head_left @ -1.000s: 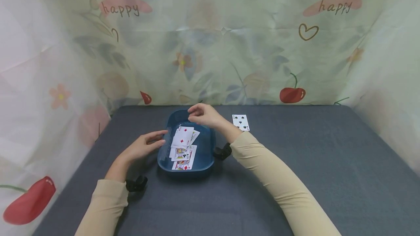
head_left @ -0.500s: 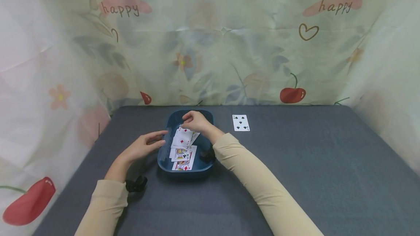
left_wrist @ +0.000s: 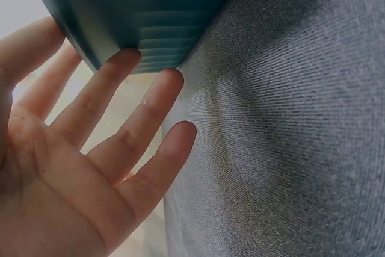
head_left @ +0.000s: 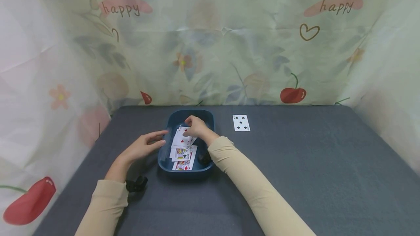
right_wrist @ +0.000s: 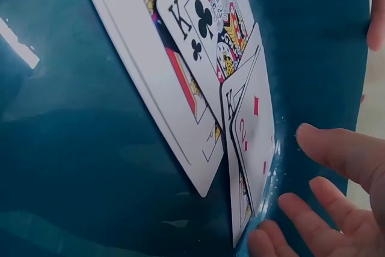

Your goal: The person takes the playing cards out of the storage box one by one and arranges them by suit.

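A blue plastic tray (head_left: 185,172) holds a loose, overlapping pile of playing cards. On top lies a two of diamonds (head_left: 179,140), with a king of clubs (right_wrist: 201,19) and other face cards partly covered beneath it. My right hand (head_left: 198,128) is over the tray, its fingers loosely bent right at the two of diamonds; the right wrist view shows nothing between thumb and fingers. At the tray's left side is my left hand (head_left: 143,146), fingers spread and lightly bent, fingertips at the outer wall (left_wrist: 162,28).
A five of spades (head_left: 241,123) lies face up on the dark grey tablecloth (head_left: 311,163), right of the tray. Patterned curtains (head_left: 223,46) enclose the back and sides. Black wrist cameras are worn on both arms, the left camera (head_left: 137,184) near the cloth.
My right hand has come down from the tray's far edge toward me, onto the top of the card pile. The left hand stays in place.
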A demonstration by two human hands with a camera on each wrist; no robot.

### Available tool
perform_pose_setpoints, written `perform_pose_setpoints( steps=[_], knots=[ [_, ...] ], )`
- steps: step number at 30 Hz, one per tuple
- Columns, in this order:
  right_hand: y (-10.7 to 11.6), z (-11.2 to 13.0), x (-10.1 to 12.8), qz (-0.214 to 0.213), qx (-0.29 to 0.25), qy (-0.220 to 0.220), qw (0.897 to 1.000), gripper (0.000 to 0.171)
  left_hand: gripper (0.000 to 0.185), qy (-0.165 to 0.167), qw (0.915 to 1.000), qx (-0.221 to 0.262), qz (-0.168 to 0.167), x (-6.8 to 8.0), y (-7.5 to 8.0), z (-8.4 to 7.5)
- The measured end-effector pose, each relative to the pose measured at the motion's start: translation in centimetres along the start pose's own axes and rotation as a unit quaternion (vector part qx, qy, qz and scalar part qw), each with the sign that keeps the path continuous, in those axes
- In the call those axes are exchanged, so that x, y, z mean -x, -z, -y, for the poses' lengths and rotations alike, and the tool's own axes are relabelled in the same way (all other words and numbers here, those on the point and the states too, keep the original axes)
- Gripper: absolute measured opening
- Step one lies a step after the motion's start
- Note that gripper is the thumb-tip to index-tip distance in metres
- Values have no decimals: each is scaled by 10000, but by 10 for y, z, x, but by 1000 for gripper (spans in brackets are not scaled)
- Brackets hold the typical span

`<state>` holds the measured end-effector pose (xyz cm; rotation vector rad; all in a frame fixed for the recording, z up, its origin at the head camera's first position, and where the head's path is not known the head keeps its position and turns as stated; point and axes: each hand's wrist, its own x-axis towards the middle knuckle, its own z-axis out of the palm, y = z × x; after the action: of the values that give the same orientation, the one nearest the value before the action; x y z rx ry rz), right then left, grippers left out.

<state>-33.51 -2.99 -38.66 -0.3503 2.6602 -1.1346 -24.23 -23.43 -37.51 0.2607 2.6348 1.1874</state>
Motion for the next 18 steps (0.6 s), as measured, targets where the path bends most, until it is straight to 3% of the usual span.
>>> perform_pose_setpoints(
  steps=[6, 13, 18],
  knots=[
    [3, 10, 19, 200, 522, 18, 9984, 61, 54, -43, 10000, -31, -14, 0, 0, 0],
    [3, 7, 18, 483, 1160, 117, 9920, 71, 54, -13, 10000, 21, -7, 0, 0, -1],
    [2, 7, 17, 550, 1273, 129, 9903, 73, 53, 45, 10000, 18, -3, 1, 0, -2]
  ],
)
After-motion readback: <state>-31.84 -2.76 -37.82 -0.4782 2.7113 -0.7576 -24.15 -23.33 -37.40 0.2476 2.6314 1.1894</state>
